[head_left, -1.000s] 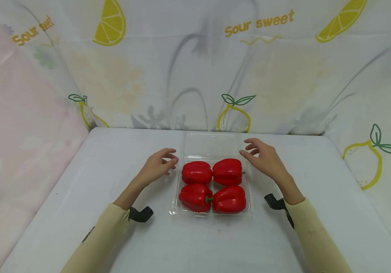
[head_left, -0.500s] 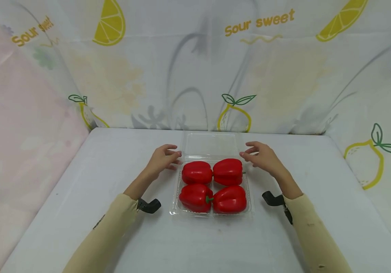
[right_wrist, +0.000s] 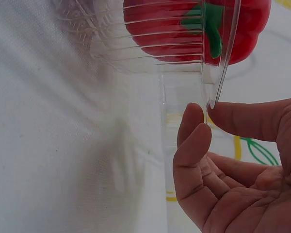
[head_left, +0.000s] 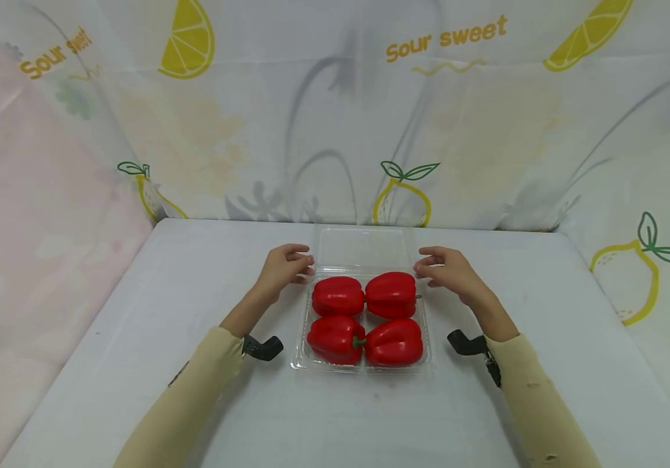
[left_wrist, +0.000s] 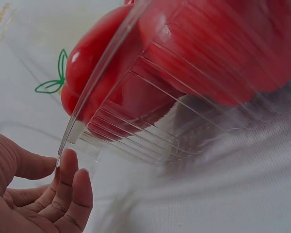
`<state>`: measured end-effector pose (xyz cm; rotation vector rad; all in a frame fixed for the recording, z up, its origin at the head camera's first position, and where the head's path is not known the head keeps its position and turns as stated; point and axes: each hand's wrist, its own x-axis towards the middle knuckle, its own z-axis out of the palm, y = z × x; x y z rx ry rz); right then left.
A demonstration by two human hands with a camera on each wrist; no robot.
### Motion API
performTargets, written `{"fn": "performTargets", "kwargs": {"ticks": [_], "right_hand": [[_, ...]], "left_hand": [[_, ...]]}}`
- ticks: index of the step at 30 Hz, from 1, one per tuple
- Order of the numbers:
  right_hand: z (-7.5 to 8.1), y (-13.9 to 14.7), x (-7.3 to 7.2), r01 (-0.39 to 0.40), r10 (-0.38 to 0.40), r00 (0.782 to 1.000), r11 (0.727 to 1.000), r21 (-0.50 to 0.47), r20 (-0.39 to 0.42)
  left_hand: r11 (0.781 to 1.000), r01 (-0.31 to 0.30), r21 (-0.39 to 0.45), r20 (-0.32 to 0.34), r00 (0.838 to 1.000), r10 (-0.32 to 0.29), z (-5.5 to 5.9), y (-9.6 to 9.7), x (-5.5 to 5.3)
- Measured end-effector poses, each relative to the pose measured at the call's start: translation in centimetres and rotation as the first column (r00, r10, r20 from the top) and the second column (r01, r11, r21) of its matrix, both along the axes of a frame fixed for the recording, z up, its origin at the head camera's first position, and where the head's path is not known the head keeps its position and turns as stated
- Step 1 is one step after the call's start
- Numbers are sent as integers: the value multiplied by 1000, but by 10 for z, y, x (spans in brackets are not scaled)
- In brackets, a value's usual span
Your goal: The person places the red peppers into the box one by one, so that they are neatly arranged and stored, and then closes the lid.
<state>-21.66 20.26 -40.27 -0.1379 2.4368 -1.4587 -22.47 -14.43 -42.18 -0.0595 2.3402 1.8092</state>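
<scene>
A clear plastic clamshell box (head_left: 364, 369) stands on the table with its lid (head_left: 364, 246) laid back toward the far edge. Several red bell peppers (head_left: 393, 342) fill its base, one with a green stem (right_wrist: 214, 36) in the right wrist view. My left hand (head_left: 285, 268) is at the box's far left corner, thumb and fingers pinching the thin edge near the hinge. At the far right corner my right hand (head_left: 448, 268) pinches the edge the same way, thumb on one side and fingertips on the other.
A white cloth covers the table (head_left: 364, 422). Behind it hangs a lemon-printed curtain (head_left: 323, 117), close to the lid's far edge. A black wrist mount (head_left: 263, 348) sticks out from the left sleeve, another mount (head_left: 466, 343) from the right.
My left hand has moved right and slightly farther away, up to the box's corner. The right hand has lowered a little, its fingers drawing together at the edge. Box and peppers have stayed put.
</scene>
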Motion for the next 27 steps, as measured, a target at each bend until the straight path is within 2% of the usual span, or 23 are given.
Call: {"fn": "performTargets", "kwargs": {"ticks": [9, 19, 27], "right_hand": [[-5, 0, -1, 34, -35, 998, 999, -25, -44], [-3, -1, 2, 90, -95, 993, 994, -63, -70], [-3, 0, 4, 102, -111, 988, 991, -86, -111]], "left_hand": [[1000, 7, 14, -20, 1000, -7, 3, 0, 0], [1000, -11, 15, -91, 996, 13, 2, 2, 2], [999, -9, 53, -184, 983, 19, 2, 3, 4]]}}
